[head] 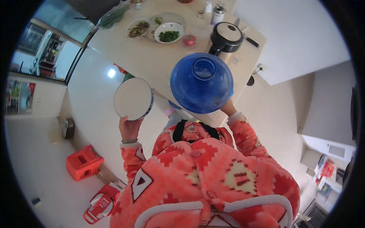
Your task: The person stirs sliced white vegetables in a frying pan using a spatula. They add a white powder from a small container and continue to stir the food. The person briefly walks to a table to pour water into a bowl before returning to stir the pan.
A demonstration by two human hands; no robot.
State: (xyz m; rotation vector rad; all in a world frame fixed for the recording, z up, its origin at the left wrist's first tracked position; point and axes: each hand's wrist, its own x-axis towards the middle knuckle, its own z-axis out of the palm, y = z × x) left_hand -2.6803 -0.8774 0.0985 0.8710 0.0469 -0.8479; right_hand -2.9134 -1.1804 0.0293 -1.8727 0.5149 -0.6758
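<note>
My left hand [130, 128] grips the near edge of a round, pale lid or shallow dish [133, 99] with a blue-patterned rim, held up beyond the table's left side. My right hand [229, 107] is at the lower right side of a large blue translucent plastic water jug [202, 94]; its fingers are mostly hidden behind the jug. The jug's neck [204, 69] points up towards me, uncapped. Just behind the jug stands an electric kettle [227, 37] with a black handle and a lid.
On the table [114, 51] are a bowl of chopped greens [169, 33], a bowl of mixed food [139, 28], a red item in clear wrap [189, 40], a thermos [218, 15], a black-handled knife [251, 42] and long green vegetables [114, 17]. Red plastic stools [84, 163] stand at lower left.
</note>
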